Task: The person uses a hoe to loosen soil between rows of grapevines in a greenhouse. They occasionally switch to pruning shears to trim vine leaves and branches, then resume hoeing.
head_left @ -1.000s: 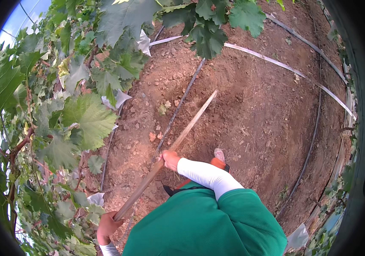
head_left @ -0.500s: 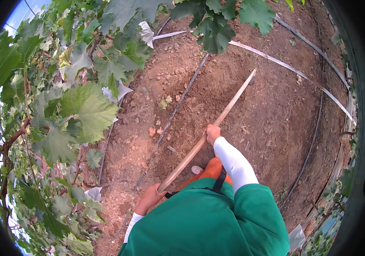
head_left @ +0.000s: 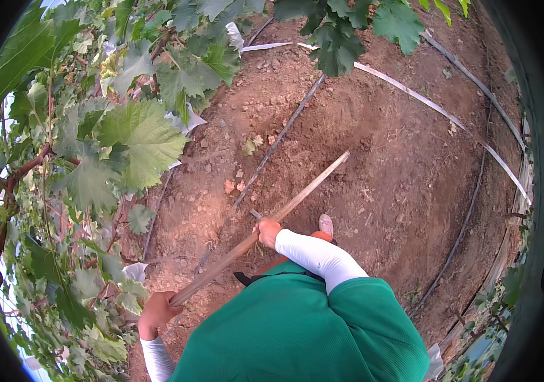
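Ahead of both hands, left [head_left: 156, 313] and right [head_left: 268, 232] clenched on the pole [head_left: 265, 228], the soil [head_left: 374, 153] looks partly worked, clods remaining.

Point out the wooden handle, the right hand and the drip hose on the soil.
wooden handle [head_left: 304, 191], head view, bare shaft beyond the grip
right hand [head_left: 267, 232], head view, knuckles
drip hose [head_left: 278, 140], head view, dark midsection on the soil
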A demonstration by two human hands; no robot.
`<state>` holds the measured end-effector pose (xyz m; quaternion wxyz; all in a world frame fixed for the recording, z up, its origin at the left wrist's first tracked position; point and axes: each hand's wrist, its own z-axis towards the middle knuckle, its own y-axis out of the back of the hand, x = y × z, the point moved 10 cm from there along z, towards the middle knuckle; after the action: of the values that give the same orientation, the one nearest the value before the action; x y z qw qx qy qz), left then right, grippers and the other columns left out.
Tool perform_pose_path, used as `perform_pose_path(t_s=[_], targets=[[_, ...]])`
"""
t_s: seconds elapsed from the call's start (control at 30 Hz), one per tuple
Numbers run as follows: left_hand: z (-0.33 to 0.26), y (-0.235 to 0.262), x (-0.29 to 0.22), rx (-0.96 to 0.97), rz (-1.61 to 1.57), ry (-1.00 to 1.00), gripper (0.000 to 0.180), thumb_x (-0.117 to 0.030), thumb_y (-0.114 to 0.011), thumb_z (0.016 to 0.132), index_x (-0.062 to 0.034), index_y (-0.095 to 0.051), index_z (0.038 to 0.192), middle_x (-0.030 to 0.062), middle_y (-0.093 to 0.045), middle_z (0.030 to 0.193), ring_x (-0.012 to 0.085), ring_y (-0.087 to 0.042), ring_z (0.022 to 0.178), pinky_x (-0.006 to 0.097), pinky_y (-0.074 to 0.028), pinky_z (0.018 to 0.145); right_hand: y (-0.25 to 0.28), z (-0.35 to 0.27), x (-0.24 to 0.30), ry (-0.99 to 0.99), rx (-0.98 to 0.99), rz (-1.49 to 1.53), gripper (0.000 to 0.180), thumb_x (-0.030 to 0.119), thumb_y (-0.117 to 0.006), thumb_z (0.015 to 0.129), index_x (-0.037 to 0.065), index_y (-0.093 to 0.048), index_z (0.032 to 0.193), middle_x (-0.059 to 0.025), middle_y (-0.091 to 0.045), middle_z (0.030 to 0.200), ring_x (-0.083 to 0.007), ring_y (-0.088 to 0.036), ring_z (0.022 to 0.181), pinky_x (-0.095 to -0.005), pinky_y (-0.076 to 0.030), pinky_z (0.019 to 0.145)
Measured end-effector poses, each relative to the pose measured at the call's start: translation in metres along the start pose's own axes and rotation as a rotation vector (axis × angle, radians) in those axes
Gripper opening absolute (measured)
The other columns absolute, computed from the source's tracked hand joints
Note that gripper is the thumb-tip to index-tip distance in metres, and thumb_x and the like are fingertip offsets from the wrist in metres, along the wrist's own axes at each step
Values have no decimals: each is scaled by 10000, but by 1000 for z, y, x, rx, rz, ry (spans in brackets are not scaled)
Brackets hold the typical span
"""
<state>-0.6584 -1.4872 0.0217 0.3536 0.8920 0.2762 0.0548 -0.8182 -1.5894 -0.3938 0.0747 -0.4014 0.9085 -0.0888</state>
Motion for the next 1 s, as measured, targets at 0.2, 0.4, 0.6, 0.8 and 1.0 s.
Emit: perform_pose_path(t_s=[0.2, 0.4, 0.6, 0.8, 1.0], targets=[[-52, 31, 62, -29, -173, 114, 306, -152, -795, 668, 12, -667, 892, 109, -539, 587, 126, -491, 555, 311, -410, 550, -51, 5, -70, -46, 205, -23, 74, 11, -460, 885, -54, -494, 896, -137, -518, 693, -238, -526, 537, -381, -479, 486], [16, -64, 63, -40, -227, -55, 291, -157, -776, 698, -9, -662, 921, 117, -590, 663, 183, -550, 591, 336, -446, 587, -12, 8, 19, 212, 55, -175, 113, 37, -506, 885, -51, -511, 814, -133, -527, 615, -231, -514, 460, -365, -436, 395], [94, -111, -50, -269, 96, -265, 197, -161, -671, 762, -46, -586, 898, 206, -640, 767, 425, -620, 745, 498, -497, 654, 26, 16, 177, 546, -31, -96, 137, 31, -511, 869, -44, -517, 754, -125, -514, 552, -232, -514, 411, -376, -417, 360], [122, -142, -69, -141, -3, -397, 236, -140, -671, 752, -34, -522, 900, 226, -631, 787, 439, -611, 781, 517, -490, 686, 57, 35, 189, 615, -43, -102, 198, 68, -561, 831, -49, -520, 677, -142, -524, 555, -243, -541, 440, -388, -417, 385], [35, -106, 43, 43, 326, -128, 217, -109, -646, 748, -35, -542, 923, 220, -627, 856, 424, -612, 801, 514, -484, 681, 79, 45, -49, 184, -70, -46, 107, 33, -477, 843, -54, -499, 900, -151, -527, 669, -267, -549, 521, -410, -474, 456]])
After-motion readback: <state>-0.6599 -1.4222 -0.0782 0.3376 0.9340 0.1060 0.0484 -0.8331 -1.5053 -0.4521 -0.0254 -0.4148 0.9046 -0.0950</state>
